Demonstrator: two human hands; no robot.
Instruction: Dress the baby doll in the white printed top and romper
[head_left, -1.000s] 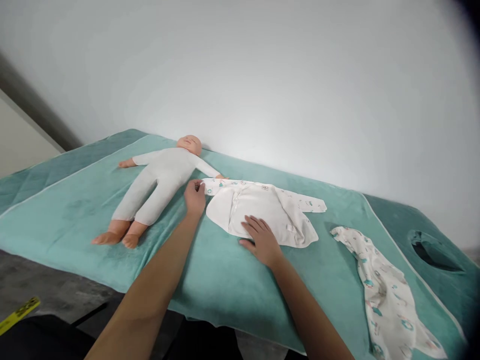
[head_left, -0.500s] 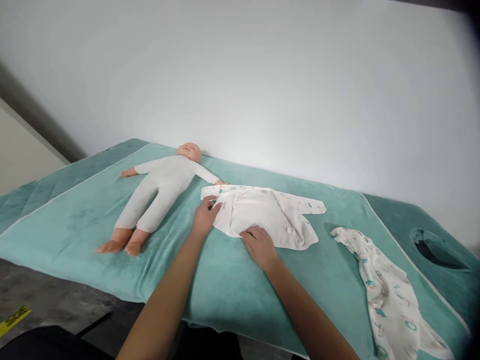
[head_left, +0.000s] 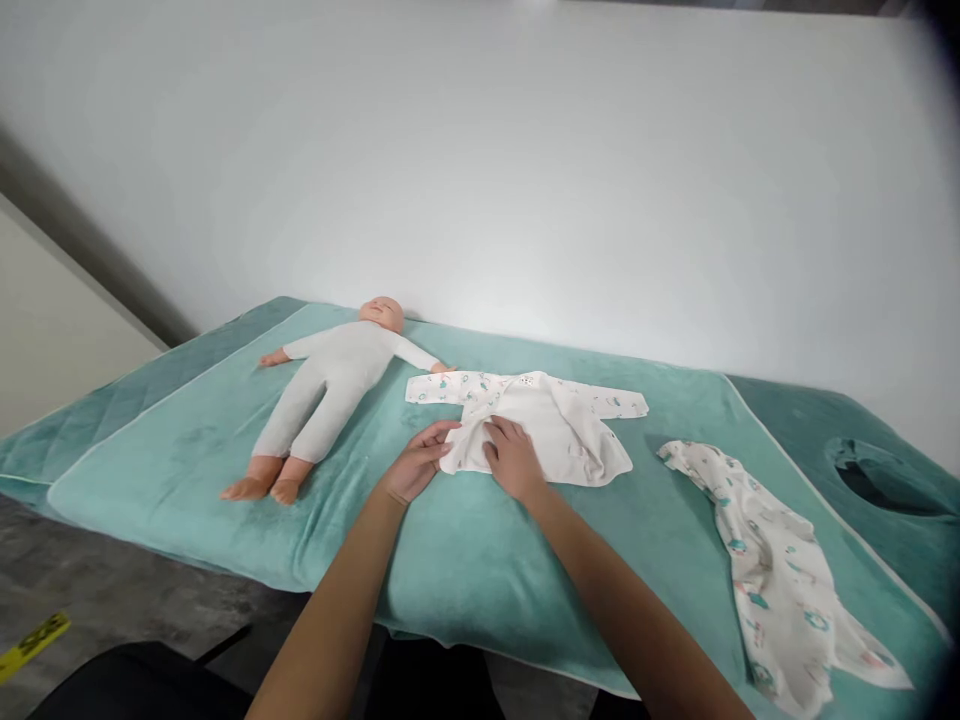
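A white baby shirt (head_left: 547, 420) with small teal prints lies spread on a teal towel (head_left: 465, 550), sleeves out to both sides. My left hand (head_left: 416, 465) pinches the shirt's lower left hem between thumb and fingers. My right hand (head_left: 511, 458) rests on the lower front of the shirt, fingers curled and pressing the cloth. A baby doll (head_left: 330, 385) in a pale grey suit lies on its back to the left, arms out, one hand close to the shirt's left sleeve.
A second printed white garment (head_left: 772, 565) lies crumpled on the towel at the right. The padded table has a face hole (head_left: 885, 480) at its far right end. A white wall runs along the back. A yellow strip (head_left: 30, 645) lies on the grey floor.
My left hand has come down from the shirt's left sleeve to its lower hem. My right hand slid up and left onto the shirt, bunching the lower edge. The camera view has tilted up a little.
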